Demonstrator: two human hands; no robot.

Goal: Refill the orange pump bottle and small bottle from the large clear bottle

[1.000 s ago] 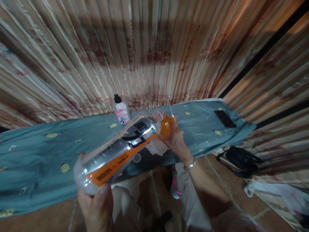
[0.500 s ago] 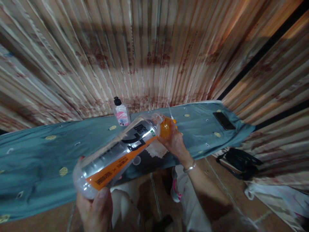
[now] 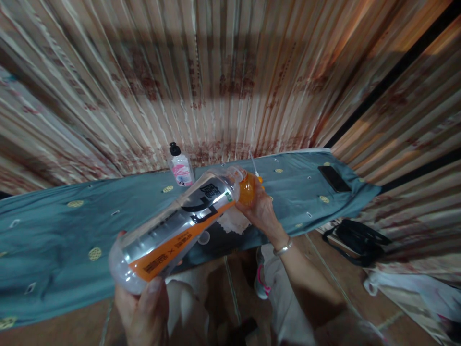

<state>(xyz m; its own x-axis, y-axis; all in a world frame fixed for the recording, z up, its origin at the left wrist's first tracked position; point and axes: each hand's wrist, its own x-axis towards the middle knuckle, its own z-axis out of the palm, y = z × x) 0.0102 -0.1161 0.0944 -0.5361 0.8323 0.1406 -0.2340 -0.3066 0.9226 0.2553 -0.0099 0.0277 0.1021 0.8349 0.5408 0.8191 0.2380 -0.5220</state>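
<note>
The base of a clear plastic drink bottle [image 3: 173, 230] with an orange-and-black label is cupped from below by the left hand [image 3: 144, 307], fingers curled closed around it. From there the bottle's long axis runs up and away to the right, ending at the orange cap [image 3: 247, 188]. The cap is gripped by the right hand [image 3: 261, 211], fingers wrapped shut on it, above a teal cloth [image 3: 54, 240]; a small pump bottle [image 3: 180, 166] is seen beyond.

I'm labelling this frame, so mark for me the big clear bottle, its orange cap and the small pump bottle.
big clear bottle [image 3: 173, 230], head view, on its label.
orange cap [image 3: 247, 188], head view, on its side.
small pump bottle [image 3: 181, 171], head view, on its pink label.
</note>
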